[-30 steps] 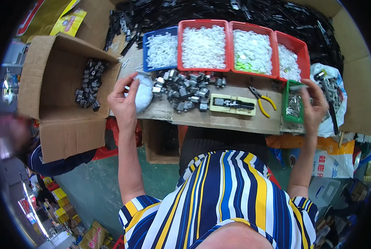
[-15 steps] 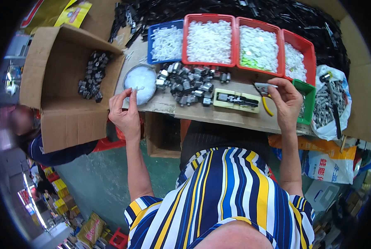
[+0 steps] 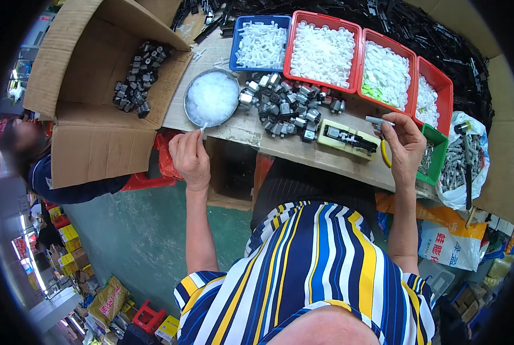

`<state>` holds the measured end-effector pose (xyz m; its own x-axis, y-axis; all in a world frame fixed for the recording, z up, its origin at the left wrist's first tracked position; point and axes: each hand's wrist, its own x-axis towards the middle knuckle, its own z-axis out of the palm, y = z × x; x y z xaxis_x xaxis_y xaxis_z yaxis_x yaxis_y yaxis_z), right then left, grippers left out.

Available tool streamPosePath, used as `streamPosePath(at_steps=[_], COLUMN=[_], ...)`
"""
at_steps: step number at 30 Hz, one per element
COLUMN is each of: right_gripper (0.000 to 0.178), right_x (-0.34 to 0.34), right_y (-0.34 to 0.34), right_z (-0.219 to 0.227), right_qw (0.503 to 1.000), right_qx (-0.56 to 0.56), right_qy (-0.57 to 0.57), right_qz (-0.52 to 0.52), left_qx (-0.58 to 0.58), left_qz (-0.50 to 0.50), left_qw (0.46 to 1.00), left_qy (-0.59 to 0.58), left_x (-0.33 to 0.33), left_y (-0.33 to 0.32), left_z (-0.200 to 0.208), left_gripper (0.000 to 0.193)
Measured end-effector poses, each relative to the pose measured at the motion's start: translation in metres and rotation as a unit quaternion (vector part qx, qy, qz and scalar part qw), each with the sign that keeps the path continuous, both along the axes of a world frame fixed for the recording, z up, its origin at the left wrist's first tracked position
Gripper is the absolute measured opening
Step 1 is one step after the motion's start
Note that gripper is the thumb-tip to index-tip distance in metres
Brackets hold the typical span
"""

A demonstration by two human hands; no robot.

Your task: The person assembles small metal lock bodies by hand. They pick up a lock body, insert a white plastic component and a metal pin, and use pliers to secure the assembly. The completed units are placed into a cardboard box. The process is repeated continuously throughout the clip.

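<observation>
At the front edge of the bench (image 3: 303, 150), the left hand (image 3: 191, 158) pinches a small pale piece (image 3: 202, 130) between its fingers, just below the round metal bowl (image 3: 212, 99) of clear bits. The right hand (image 3: 403, 144) pinches a small grey metal part (image 3: 378, 121) just beside the yellow jig (image 3: 349, 140). A heap of grey metal fittings (image 3: 285, 106) lies between bowl and jig, with red trays (image 3: 354, 57) behind.

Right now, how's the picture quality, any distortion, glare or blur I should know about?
Head view: strong fisheye, the workbench edge bows and a black rim frames the picture; even daylight with soft shadows; the white parts in the red bins look washed out; left hand and right hand sharp.
</observation>
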<state>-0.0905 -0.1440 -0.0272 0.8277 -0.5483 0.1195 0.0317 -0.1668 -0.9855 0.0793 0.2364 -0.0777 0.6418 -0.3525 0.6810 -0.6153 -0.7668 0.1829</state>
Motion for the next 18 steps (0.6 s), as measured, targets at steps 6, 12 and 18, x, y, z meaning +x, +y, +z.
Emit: streamPosePath(at_steps=[6, 12, 18], right_gripper=[0.017, 0.015, 0.016], right_x=[0.001, 0.017, 0.024], right_y=[0.006, 0.039, 0.047], right_z=[-0.003, 0.010, 0.002], right_qw=[1.000, 0.990, 0.968], right_qx=[0.018, 0.120, 0.226], right_qy=[0.001, -0.027, -0.048], right_qz=[0.008, 0.066, 0.097], left_qx=[-0.046, -0.504, -0.556], left_qz=[0.004, -0.081, -0.201], left_qw=[0.998, 0.784, 0.656], left_qy=[0.035, 0.352, 0.470], left_x=[-0.014, -0.034, -0.057], left_y=[-0.004, -0.063, -0.137], left_z=[0.021, 0.031, 0.036], left_gripper=[0.016, 0.013, 0.019])
